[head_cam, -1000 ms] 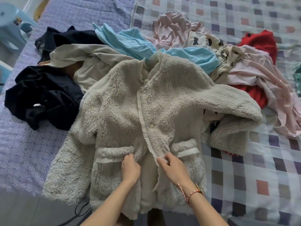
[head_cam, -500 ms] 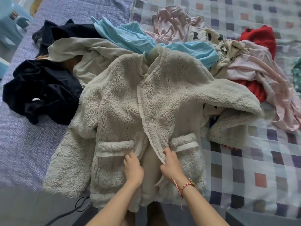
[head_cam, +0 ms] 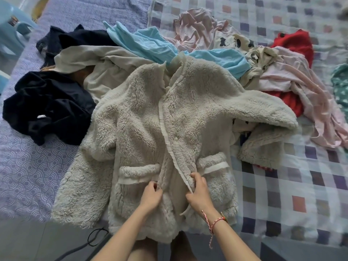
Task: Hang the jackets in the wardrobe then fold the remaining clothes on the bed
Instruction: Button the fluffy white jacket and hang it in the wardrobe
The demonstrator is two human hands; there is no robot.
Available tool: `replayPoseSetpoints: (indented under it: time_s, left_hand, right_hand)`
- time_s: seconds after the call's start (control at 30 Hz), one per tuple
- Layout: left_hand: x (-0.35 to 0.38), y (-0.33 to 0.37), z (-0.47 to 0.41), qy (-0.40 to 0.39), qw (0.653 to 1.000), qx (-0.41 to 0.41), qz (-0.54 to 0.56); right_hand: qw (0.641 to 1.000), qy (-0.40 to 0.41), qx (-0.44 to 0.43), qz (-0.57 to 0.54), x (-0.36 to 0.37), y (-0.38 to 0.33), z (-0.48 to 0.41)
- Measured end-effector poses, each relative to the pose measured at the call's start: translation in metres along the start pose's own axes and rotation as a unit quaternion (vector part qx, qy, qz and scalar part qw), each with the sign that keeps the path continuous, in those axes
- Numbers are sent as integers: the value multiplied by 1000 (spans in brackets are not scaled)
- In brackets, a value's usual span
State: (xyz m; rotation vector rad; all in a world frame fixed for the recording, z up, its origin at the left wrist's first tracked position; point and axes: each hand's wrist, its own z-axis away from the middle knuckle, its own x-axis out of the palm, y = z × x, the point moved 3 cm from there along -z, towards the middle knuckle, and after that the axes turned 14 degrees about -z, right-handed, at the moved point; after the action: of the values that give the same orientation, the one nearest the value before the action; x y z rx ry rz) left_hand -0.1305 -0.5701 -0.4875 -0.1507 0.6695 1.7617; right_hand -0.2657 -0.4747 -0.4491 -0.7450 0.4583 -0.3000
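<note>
A cream fleece jacket (head_cam: 143, 117) lies front up on the bed (head_cam: 28, 166), its hem hanging over the near edge. Its front is fastened from the collar down to a pearl snap at mid-chest and gapes below. My left hand (head_cam: 150, 196) pinches the left front edge just under the left pocket. My right hand (head_cam: 198, 193) pinches the white trimmed right front edge beside the right pocket. The jacket's right sleeve is folded back on itself at the right.
Behind the jacket lies a heap of clothes: black garments (head_cam: 47, 108), a beige garment (head_cam: 105, 66), a light blue one (head_cam: 150, 46), pink ones (head_cam: 293, 87), a red one (head_cam: 295, 44). A checked blanket (head_cam: 282, 185) covers the bed's right half. A blue plastic stool (head_cam: 11, 32) stands far left.
Both hands have moved a little up the jacket's front opening and now sit slightly further apart on the two edges. The jacket itself has barely shifted.
</note>
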Motion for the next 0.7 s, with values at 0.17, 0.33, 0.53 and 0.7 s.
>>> replayPoseSetpoints:
  time_s: [0.17, 0.33, 0.53, 0.7]
  left_hand:
    - [25, 0, 41, 179, 983, 38, 16]
    - [55, -16, 57, 116, 977, 81, -161]
    - [63, 4, 44, 94, 909, 93, -395]
    - [75, 28, 41, 45, 843, 155, -514]
  right_hand:
    - [990, 108, 33, 83, 1, 25, 19]
    - [964, 70, 231, 113, 23, 62, 33]
    - [985, 110, 117, 65, 19, 65, 42]
    - [998, 33, -15, 56, 3, 59, 50]
